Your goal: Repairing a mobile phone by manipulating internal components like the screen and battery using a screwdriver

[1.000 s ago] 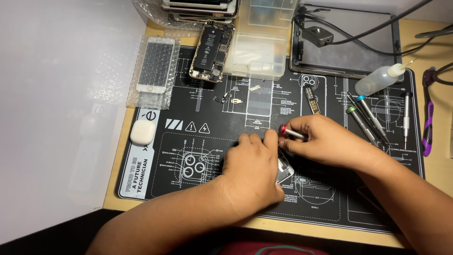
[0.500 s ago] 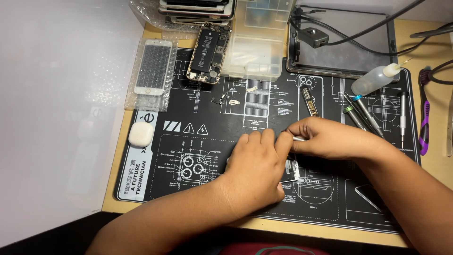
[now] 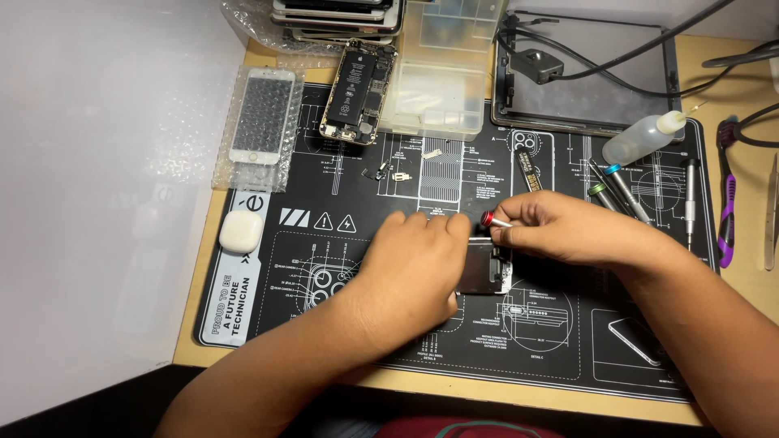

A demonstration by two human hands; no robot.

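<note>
My left hand [image 3: 418,264] lies palm down on a small silver phone part [image 3: 485,268] in the middle of the black repair mat [image 3: 341,357], fingers pressing it flat. My right hand [image 3: 560,229] pinches a thin screwdriver with a red cap [image 3: 492,220], its shaft hidden in my fingers, right above the part's upper edge. Most of the part is covered by my left hand.
An opened phone body [image 3: 358,91] and a white phone screen on bubble wrap [image 3: 261,122] lie at the mat's far left. A clear plastic box [image 3: 434,81], a dark tray with cables [image 3: 584,81], a squeeze bottle [image 3: 641,138], several screwdrivers [image 3: 621,191] and a white earbud case [image 3: 241,230] surround the hands.
The red cap of the screwdriver, hidden half a second ago, shows again at my right fingertips. Both hands stay over the part with only small shifts.
</note>
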